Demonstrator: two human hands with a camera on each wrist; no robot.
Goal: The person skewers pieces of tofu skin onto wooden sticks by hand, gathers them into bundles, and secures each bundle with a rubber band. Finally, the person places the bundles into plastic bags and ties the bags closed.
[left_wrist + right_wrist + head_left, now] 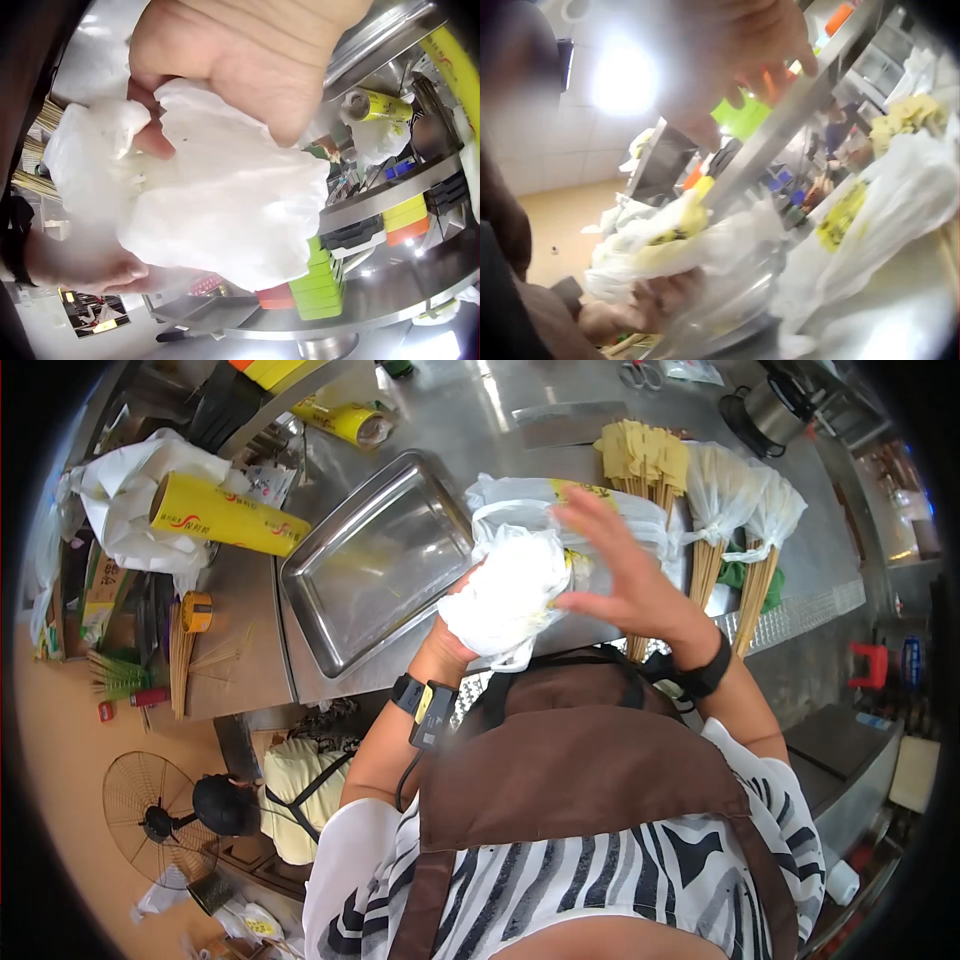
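A crumpled white plastic bag (510, 600) is bunched up over the counter, in front of the apron. My left hand (450, 640) grips it from the left side, and the left wrist view shows the fingers curled into the folds of the bag (225, 202). Yellow print shows on the bag in the right wrist view. Fingers spread, my right hand (635, 585) hovers just right of the bundle and holds nothing. Behind both hands, another white bag with yellow print (844, 217) lies on the counter.
A rectangular steel tray (330, 645) lies left of the bag. Skewers with yellow sheets (645, 455) and bagged skewer bundles (720, 490) lie to the right. A yellow roll (225, 515) is at the left. Below left are a person in a cap (222, 805) and a fan (150, 820).
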